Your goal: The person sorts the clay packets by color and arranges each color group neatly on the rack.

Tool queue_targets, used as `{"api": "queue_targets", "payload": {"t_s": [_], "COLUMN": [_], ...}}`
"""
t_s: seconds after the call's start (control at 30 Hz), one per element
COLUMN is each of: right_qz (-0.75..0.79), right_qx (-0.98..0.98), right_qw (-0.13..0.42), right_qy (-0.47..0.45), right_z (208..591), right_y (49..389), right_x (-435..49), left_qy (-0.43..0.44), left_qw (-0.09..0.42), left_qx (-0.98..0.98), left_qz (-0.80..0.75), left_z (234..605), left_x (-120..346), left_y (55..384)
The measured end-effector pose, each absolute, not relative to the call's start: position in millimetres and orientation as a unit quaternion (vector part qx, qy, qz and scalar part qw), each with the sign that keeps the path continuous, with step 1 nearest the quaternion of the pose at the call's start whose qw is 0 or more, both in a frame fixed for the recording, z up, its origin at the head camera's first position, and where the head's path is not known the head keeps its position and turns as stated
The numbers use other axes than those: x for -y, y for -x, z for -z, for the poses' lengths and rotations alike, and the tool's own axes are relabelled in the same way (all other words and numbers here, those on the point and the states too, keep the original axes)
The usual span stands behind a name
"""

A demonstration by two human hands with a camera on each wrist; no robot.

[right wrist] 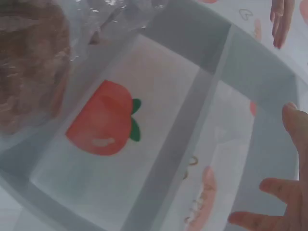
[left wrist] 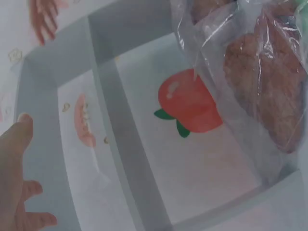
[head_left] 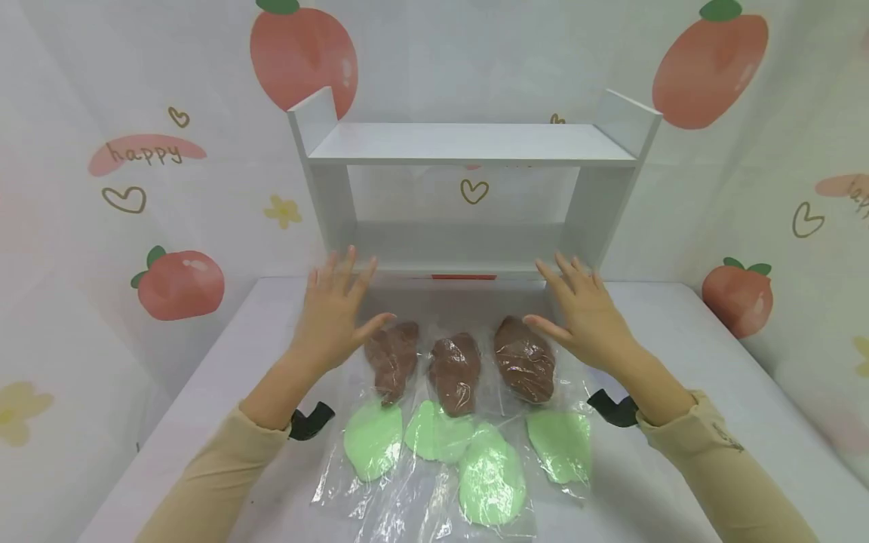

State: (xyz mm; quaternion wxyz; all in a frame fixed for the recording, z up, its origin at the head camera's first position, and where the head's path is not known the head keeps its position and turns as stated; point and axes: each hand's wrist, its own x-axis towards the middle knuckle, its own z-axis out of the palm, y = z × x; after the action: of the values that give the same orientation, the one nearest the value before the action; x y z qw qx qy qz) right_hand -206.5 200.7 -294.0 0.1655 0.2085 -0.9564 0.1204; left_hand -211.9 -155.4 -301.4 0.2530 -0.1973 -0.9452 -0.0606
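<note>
Both hands are raised with fingers spread and hold nothing. In the head view the left hand [head_left: 330,320] hovers over the left front of a white shelf [head_left: 468,143], its thumb near a bagged brown lump [head_left: 394,358]. Mirroring it, the right hand [head_left: 587,317] has its thumb by another bagged brown lump [head_left: 524,360]. Between them lies a third brown lump [head_left: 455,373] in clear plastic. Nearer the person are several flat pale-green pieces [head_left: 492,475] in clear bags. In the left wrist view, brown lumps [left wrist: 264,82] show through wrinkled plastic beside the shelf frame.
The shelf stands at the back of a white table [head_left: 224,392], with two raised side panels and open levels. Behind hangs a white cloth [head_left: 421,60] printed with peaches, hearts and flowers. Black straps [head_left: 312,421] sit at both wrists.
</note>
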Motion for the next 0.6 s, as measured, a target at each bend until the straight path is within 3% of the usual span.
{"api": "queue_targets", "payload": {"t_s": [0.6], "right_qz": [-0.332], "right_qx": [0.934], "right_qw": [-0.018], "right_qy": [-0.127], "right_z": [352.0], "right_y": [210.7], "right_x": [-238.5], "left_qy": [0.083], "left_qw": [0.184], "left_qx": [0.915], "left_qz": [0.351], "left_z": [293.7], "left_x": [203.4], "left_y": [243.8]}}
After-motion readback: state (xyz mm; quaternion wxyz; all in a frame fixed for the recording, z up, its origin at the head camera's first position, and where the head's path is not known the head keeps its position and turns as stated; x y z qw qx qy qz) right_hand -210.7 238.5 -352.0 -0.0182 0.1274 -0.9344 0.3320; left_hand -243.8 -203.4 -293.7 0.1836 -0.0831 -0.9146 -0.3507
